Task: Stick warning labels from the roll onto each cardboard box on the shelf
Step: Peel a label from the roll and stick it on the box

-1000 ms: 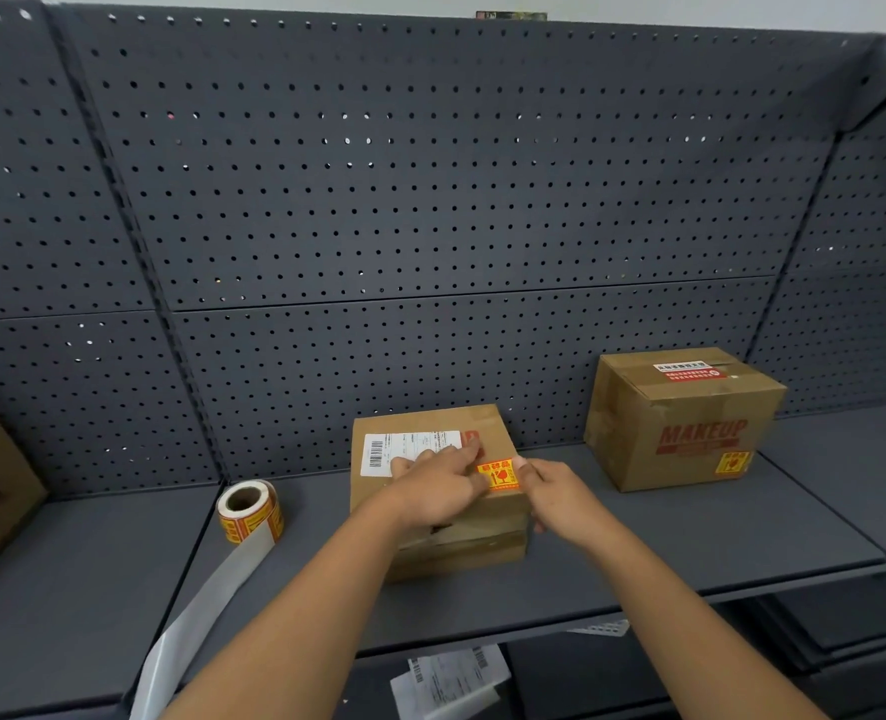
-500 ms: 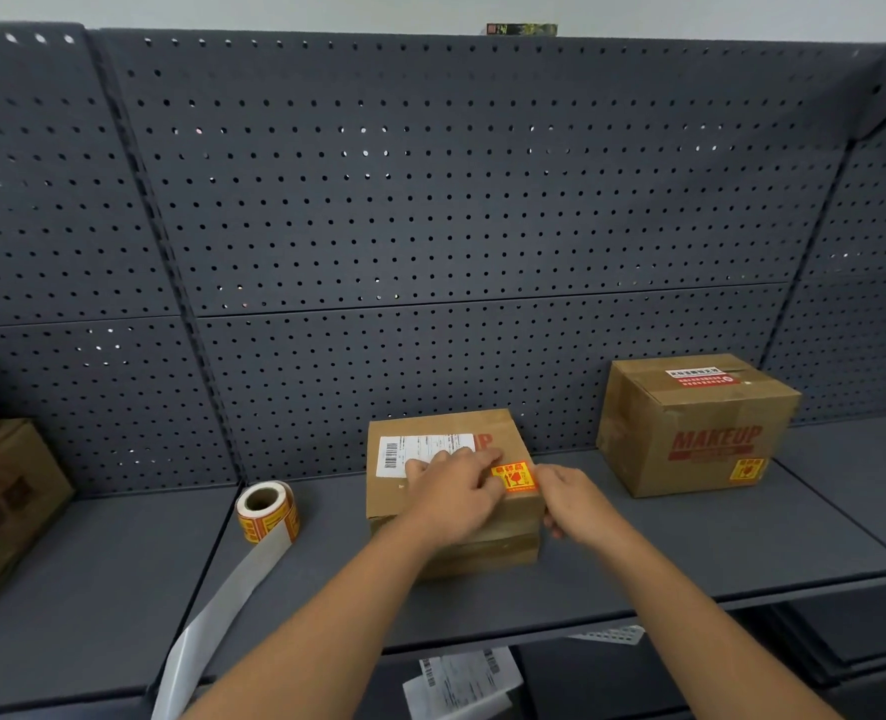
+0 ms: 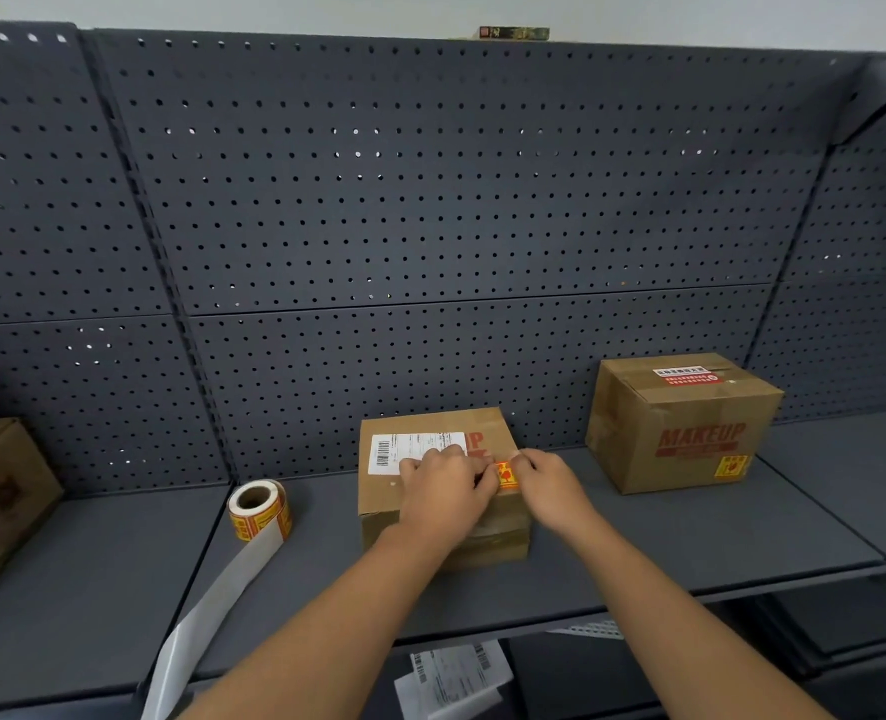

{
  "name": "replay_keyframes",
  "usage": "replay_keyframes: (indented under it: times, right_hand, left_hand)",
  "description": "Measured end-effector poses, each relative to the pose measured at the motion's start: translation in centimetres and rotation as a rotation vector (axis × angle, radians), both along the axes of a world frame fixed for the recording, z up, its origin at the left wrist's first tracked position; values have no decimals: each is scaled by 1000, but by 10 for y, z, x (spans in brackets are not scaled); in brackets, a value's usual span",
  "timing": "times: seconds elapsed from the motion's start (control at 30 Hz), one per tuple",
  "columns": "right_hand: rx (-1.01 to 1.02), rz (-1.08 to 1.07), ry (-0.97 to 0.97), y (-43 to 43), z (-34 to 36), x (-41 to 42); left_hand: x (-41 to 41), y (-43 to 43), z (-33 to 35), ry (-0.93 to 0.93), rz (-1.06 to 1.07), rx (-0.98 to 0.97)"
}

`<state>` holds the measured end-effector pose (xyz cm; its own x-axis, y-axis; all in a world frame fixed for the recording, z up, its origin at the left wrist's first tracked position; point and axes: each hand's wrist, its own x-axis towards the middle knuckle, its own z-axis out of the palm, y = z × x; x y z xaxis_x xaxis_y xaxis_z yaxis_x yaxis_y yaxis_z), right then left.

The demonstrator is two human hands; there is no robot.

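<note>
Small brown cardboard box (image 3: 378,504) mid-shelf on the grey metal shelf (image 3: 690,543), orange-yellow warning label (image 3: 507,476) at its top front edge, left hand (image 3: 446,493) with fingers together flat on the box top, right hand (image 3: 552,485) with fingertips bunched and pressing the label's right edge, label roll (image 3: 260,511) standing to the left.

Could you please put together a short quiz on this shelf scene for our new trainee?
1. True or false: the MAKEUP box already bears a yellow sticker on its front.
2. The label roll stands: A) left of the middle box; B) on the MAKEUP box; C) on the lower shelf.
3. What do the left hand and right hand both touch?
Key: 1 true; 2 A; 3 the orange label on the middle box.
</note>
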<state>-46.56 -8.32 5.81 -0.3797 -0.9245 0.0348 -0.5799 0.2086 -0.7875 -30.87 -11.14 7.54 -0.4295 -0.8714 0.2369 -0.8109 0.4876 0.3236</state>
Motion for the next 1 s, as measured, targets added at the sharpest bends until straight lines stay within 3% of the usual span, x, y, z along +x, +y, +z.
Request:
replay_keyframes:
  times: [0.27,0.4,0.53,0.7,0.87,1.0]
  right_hand:
    - [-12,-15,-28,9,21,-23]
    - [-23,12,9,7,31,-20]
    - [10,26,-20,-3,34,-8]
    - [70,-36,-149,-12,26,0]
    - [111,-87,-546,-14,17,1]
    - [76,-67,-635,-9,18,-2]
  left_hand:
    - [29,-16,21,204,-10,124]
    - [62,-36,28,64,188,-63]
    - [84,-51,14,38,396,280]
    - [91,-57,-6,536,424,748]
    - [95,-60,-17,638,349,807]
    - [95,-56,-15,677,311,783]
